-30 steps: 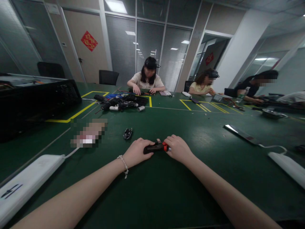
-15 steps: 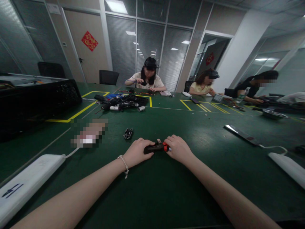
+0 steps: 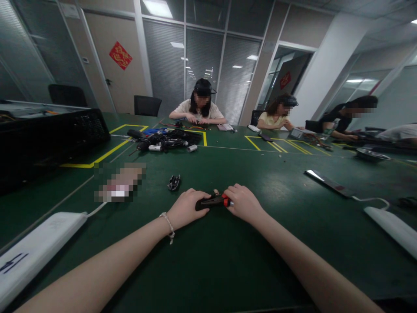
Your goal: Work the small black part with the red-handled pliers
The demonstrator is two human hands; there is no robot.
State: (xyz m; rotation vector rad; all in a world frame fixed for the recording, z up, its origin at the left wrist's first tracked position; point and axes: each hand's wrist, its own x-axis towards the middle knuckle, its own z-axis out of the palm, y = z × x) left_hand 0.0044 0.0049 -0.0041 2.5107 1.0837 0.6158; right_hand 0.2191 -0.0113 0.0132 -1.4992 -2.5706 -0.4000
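In the head view, my right hand (image 3: 243, 202) is closed round the red handles of a pair of pliers (image 3: 215, 201), whose dark head points left. My left hand (image 3: 189, 208) pinches a small black piece (image 3: 201, 204) against the pliers' jaws. Where the black piece ends and the jaws begin is hard to tell, and its kind does not show. Just beyond the pliers is a tiny pinkish bit (image 3: 216, 191). A small black-and-silver part (image 3: 174, 182) lies on the green table (image 3: 208, 261), up and left of my left hand.
A power drill (image 3: 143, 143) lies in a pile of tools and cables at the back left. A black case (image 3: 52, 143) stands at left. White power banks (image 3: 42, 248) (image 3: 391, 230) and phones (image 3: 122, 182) (image 3: 329, 184) flank my arms. Several people sit across the table.
My hands keep almost the same grip and place; the view has shifted slightly. Across the table, a person's raised hand has come down toward the tabletop.
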